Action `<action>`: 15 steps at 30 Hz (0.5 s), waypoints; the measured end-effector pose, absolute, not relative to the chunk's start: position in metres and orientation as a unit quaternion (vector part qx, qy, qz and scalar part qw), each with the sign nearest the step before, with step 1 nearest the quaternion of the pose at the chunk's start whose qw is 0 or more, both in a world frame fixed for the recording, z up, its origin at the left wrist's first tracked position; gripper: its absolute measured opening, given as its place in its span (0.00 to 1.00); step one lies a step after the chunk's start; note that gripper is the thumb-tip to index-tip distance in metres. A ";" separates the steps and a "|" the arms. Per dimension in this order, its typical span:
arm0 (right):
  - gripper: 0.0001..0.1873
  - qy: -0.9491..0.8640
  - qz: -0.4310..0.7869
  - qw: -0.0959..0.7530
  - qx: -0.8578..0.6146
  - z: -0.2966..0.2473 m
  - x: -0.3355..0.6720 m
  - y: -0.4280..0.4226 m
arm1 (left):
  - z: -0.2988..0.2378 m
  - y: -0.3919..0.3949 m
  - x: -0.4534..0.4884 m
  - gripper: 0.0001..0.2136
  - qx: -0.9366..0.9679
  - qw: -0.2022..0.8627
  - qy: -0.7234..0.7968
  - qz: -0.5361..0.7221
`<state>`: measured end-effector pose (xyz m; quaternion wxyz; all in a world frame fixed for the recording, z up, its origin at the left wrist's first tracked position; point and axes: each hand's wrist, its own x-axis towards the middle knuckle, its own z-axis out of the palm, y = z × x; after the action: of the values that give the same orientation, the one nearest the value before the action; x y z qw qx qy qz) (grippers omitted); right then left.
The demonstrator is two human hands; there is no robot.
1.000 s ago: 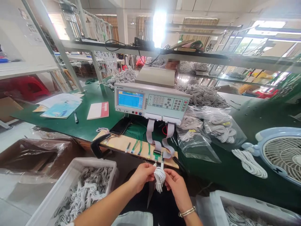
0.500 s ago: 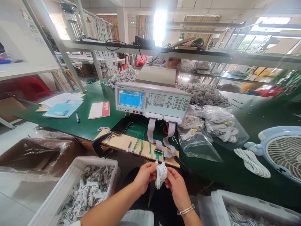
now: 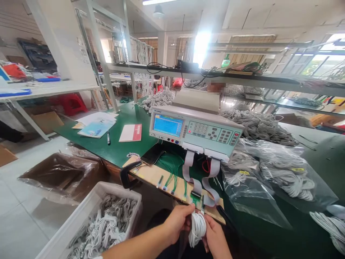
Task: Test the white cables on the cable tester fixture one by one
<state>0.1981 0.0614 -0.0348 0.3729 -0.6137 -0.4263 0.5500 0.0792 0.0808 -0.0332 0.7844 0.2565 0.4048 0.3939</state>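
A coiled bundle of white cable (image 3: 197, 230) hangs upright between my two hands at the front edge of the wooden board (image 3: 151, 175). My left hand (image 3: 178, 221) is closed on the bundle's upper left, thumb pointing up near the green circuit board (image 3: 195, 198). On the bundle's right side, my right hand (image 3: 215, 235) pinches it with thumb and fingers. The cable's upper ends reach up to the small connectors on the board; my fingers partly hide whether they are plugged in. Grey ribbon cables (image 3: 188, 165) run from the test instrument (image 3: 196, 129) down to the board.
A white bin (image 3: 101, 185) of cable bundles stands at lower left, beside a plastic-lined carton (image 3: 59, 176). Bagged cables (image 3: 285, 172) lie right of the instrument. A notebook (image 3: 130, 133), a marker (image 3: 108, 137) and papers (image 3: 98, 126) lie on the green table. Another person is partly visible behind the instrument.
My view has turned left, so the scene has shifted right and the fan has left the picture. Both hands still hold the cable bundle at the board's edge; my left thumb has moved up.
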 end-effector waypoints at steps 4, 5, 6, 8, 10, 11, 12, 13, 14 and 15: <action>0.22 -0.460 0.524 0.385 -0.604 -0.021 0.194 0.060 | -0.027 0.077 0.081 0.18 0.245 0.777 0.402 0.417; 0.22 -0.467 0.520 0.389 -0.600 -0.017 0.192 0.057 | -0.023 0.072 0.082 0.18 0.238 0.778 0.399 0.422; 0.22 -0.473 0.518 0.391 -0.596 -0.013 0.190 0.051 | -0.020 0.065 0.083 0.18 0.231 0.781 0.397 0.423; 0.20 -0.461 0.519 0.388 -0.606 -0.011 0.184 0.035 | -0.013 0.048 0.084 0.19 0.220 0.792 0.399 0.406; 0.19 -0.433 0.521 0.385 -0.626 -0.014 0.177 0.018 | -0.010 0.032 0.081 0.21 0.236 0.798 0.401 0.383; 0.18 -0.420 0.526 0.382 -0.634 -0.017 0.174 0.011 | -0.011 0.027 0.077 0.23 0.256 0.801 0.396 0.368; 0.17 -0.408 0.533 0.378 -0.638 -0.020 0.172 0.006 | -0.014 0.024 0.072 0.27 0.288 0.795 0.405 0.348; 0.16 -0.396 0.548 0.371 -0.637 -0.021 0.173 0.002 | -0.019 0.023 0.066 0.29 0.337 0.761 0.445 0.331; 0.13 -0.393 0.558 0.362 -0.635 -0.021 0.177 -0.002 | -0.026 0.023 0.058 0.30 0.409 0.719 0.471 0.308; 0.10 -0.405 0.556 0.348 -0.637 -0.018 0.185 -0.007 | -0.035 0.025 0.049 0.30 0.484 0.669 0.496 0.268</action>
<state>0.1847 -0.0070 -0.0185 0.3482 -0.6372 -0.4050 0.5556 0.0488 0.0246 -0.0352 0.6693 0.4837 0.4960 0.2684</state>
